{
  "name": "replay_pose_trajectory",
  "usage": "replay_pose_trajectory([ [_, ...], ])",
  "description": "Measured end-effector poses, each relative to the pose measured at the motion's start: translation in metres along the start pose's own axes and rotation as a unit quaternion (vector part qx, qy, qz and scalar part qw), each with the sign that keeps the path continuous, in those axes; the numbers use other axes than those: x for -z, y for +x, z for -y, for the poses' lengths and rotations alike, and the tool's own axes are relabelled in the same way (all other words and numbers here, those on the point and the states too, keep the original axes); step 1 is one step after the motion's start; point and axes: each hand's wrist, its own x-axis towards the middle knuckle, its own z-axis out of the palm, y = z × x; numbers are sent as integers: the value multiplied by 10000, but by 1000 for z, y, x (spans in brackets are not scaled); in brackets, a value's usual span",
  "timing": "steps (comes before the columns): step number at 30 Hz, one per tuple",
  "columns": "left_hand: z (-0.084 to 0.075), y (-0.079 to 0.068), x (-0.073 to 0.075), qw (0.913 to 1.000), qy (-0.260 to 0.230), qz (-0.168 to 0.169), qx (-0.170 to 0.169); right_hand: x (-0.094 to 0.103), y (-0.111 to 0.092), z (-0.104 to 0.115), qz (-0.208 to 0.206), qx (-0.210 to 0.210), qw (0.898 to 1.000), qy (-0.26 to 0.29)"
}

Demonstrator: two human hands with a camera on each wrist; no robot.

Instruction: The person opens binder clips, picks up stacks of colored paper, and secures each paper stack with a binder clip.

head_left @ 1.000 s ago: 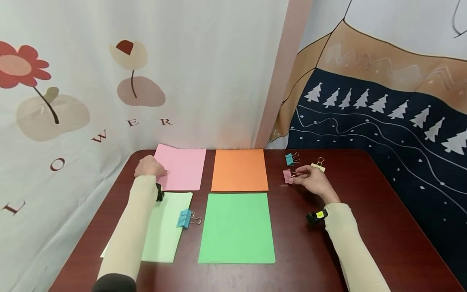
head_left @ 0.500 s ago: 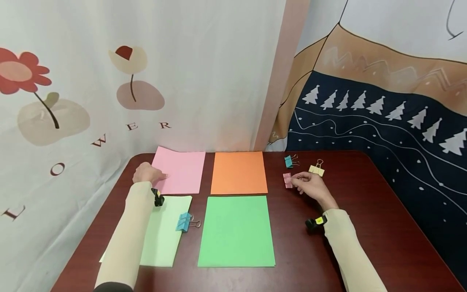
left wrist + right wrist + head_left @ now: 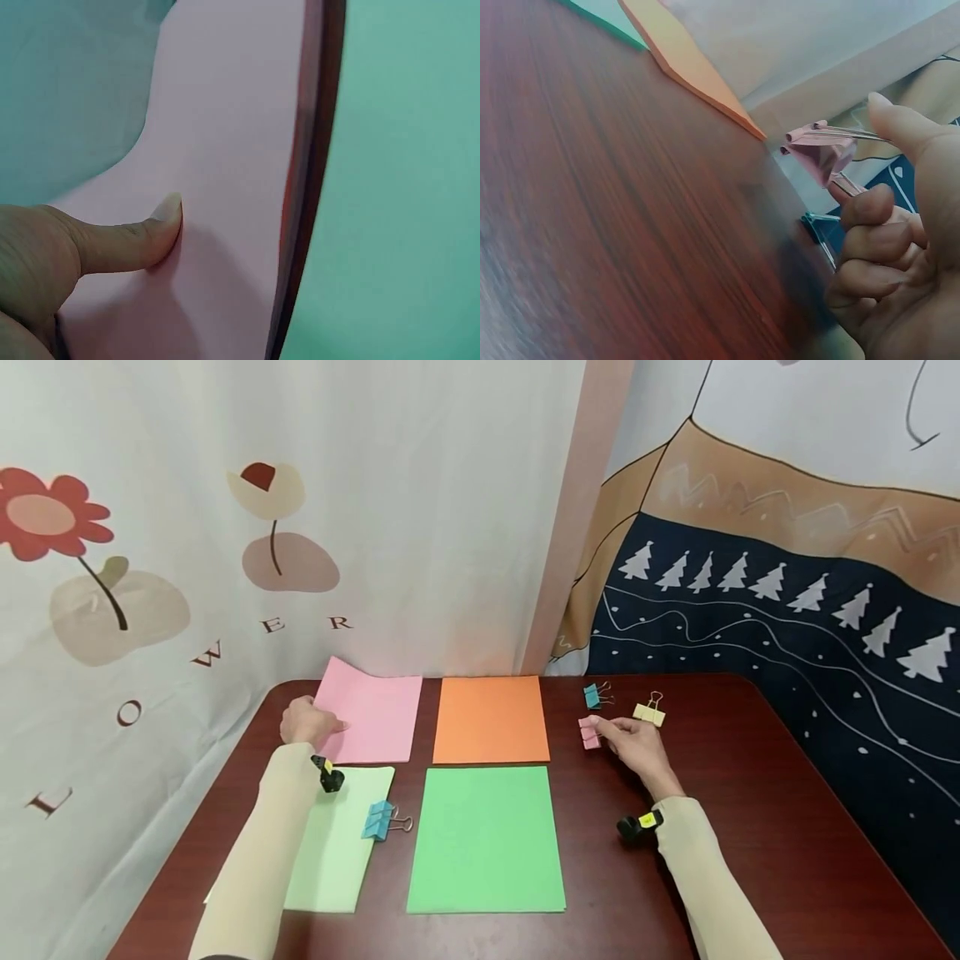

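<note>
My left hand (image 3: pixel 306 722) grips the left edge of a pink paper stack (image 3: pixel 378 714). In the left wrist view the thumb lies on top of the pink paper (image 3: pixel 217 135), while the other fingers are hidden. The stack's far left corner bends upward. On the right side, my right hand (image 3: pixel 639 748) pinches a pink binder clip (image 3: pixel 588 734) by its wire handles. The right wrist view has the pink clip (image 3: pixel 821 156) between thumb and index finger, its handles folded back along the body, the other fingers curled beneath.
An orange paper stack (image 3: pixel 491 720) and a green one (image 3: pixel 487 839) lie mid-table. Under my left forearm sits a light green stack (image 3: pixel 337 852) with a blue binder clip (image 3: pixel 377 821) on its right edge. Teal (image 3: pixel 592 697) and yellow (image 3: pixel 648 716) binder clips stand near my right hand.
My right hand has turned the pink binder clip and now pinches its handles. The pink paper's far left corner rises a little higher. My left hand stays at the same edge.
</note>
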Motion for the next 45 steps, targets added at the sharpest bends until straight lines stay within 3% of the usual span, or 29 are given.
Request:
replay_pose_trajectory([
  [10, 7, -5, 7, 9972, -705, -104, -222, -5, -2, -2, -338, 313, 9987, 219],
  [21, 7, -5, 22, 9915, -1261, 121, -298, -7, -1, 4, -367, 372, 9980, 366],
  [26, 11, -3, 28, 9847, -1687, 401, -191, -9, -2, 5, -386, 409, 9975, 417],
  [33, 16, -7, 34, 9793, -1972, 448, -11, -9, -4, 7, -321, 530, 9968, 509],
  [45, 12, -25, 32, 9701, -2330, 664, 154, -12, -11, 18, -268, 599, 9965, 520],
])
